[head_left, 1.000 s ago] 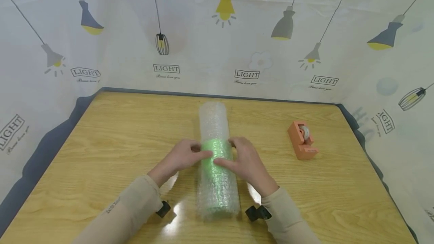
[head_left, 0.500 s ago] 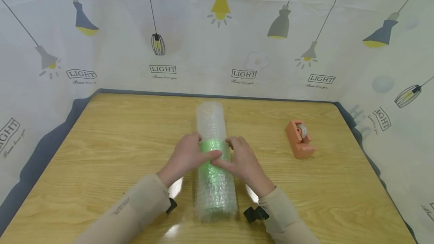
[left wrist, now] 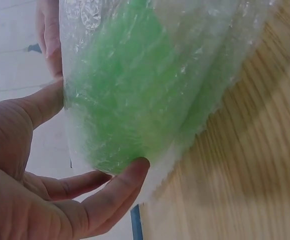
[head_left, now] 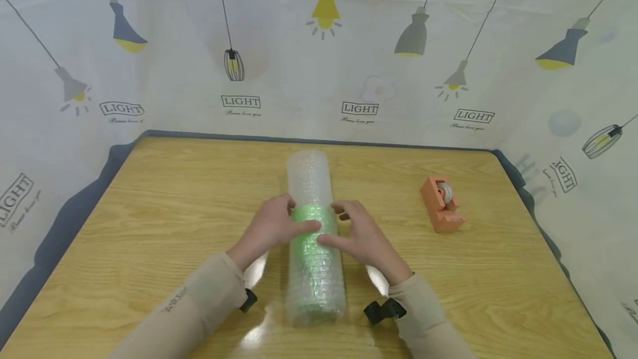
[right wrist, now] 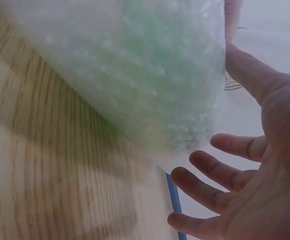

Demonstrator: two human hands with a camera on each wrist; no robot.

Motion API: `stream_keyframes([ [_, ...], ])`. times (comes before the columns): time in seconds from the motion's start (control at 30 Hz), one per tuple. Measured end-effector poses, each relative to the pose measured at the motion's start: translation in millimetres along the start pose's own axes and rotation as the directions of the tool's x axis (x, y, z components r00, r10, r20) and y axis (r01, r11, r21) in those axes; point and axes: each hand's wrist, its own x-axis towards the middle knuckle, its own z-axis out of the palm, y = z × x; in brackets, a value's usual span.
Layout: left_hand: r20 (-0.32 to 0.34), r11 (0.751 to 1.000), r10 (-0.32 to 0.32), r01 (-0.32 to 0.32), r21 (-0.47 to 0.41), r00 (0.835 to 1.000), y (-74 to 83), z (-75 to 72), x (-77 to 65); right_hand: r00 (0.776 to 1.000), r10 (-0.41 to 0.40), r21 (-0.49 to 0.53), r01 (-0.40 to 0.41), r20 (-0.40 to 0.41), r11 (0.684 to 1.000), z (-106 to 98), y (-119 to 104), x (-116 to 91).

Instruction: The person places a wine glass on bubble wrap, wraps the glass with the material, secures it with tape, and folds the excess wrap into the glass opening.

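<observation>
A long roll of bubble wrap (head_left: 315,270) lies on the wooden table, pointing away from me. Something green shows through its wrap, and what it is stays hidden by the layers. My left hand (head_left: 271,223) grips the roll from the left, thumb across the top. In the left wrist view, the fingertips (left wrist: 137,167) press the wrap's side. On the other side is my right hand (head_left: 364,237), its thumb laid on the top of the roll. The right wrist view shows the fingers (right wrist: 215,170) of that hand spread and loosely bent beside the wrap.
An orange tape dispenser (head_left: 442,205) with a roll of tape stands on the table (head_left: 189,181) to the right. Behind the table's dark-edged far side hangs a white backdrop (head_left: 299,71) printed with lamps.
The right hand has shifted slightly to the right and its fingers have loosened from the roll. Both thumbs, which crossed close together half a second ago, are farther apart. The roll stays nearly in place.
</observation>
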Motion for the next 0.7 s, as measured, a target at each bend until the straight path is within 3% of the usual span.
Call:
stream_keyframes([
  [0.17,0.024,1.000,-0.013,0.013,-0.025,1.000,-7.4,-3.2,1.3,1.000,0.004,0.029,-0.005,0.018,1.000,-0.9,2.4,0.0],
  [0.7,0.074,0.983,0.038,-0.024,-0.182,0.997,-30.5,-3.2,6.9,0.991,-0.020,0.203,-0.007,0.131,0.979,-3.8,10.8,1.5],
])
